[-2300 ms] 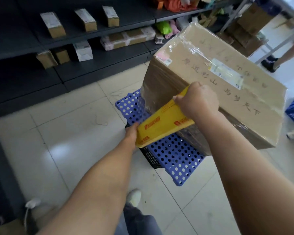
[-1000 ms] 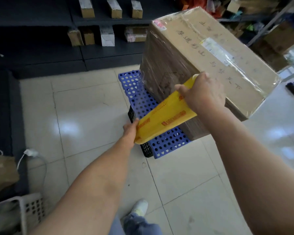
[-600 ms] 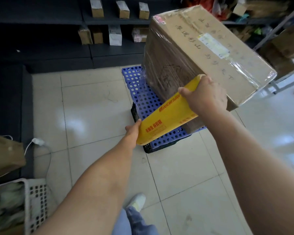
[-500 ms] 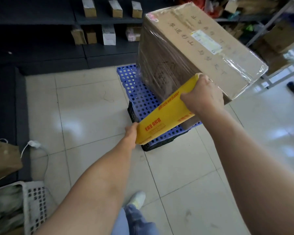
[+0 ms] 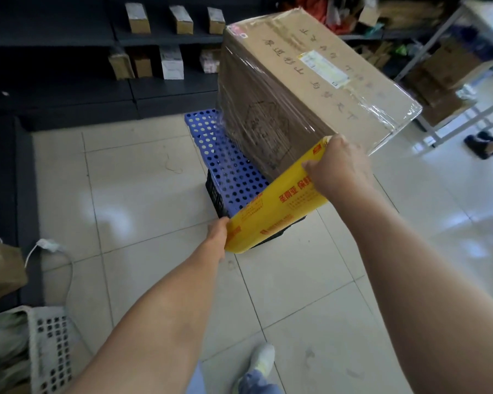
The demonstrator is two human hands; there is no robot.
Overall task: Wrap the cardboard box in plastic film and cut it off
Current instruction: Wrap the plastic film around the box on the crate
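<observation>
A large cardboard box [image 5: 302,89] with handwriting and a label on top stands on a blue perforated pallet [image 5: 225,166]. Clear plastic film covers its sides and top corners. I hold a long yellow film roll [image 5: 273,206] slanted against the box's near corner. My right hand [image 5: 339,166] grips the roll's upper end next to the box. My left hand [image 5: 218,234] holds the lower end; its fingers are hidden behind the roll.
Dark shelving [image 5: 160,89] with small parcels runs along the back. A white perforated basket [image 5: 46,342] and a brown bag [image 5: 0,268] sit at the lower left. A metal rack [image 5: 444,89] and someone's feet [image 5: 484,140] are at the right. My shoe [image 5: 264,362] is on the tiled floor.
I have walked round the box toward its left side, carrying the roll along, so the box's side face now shows more. Both hands keep their hold on the roll.
</observation>
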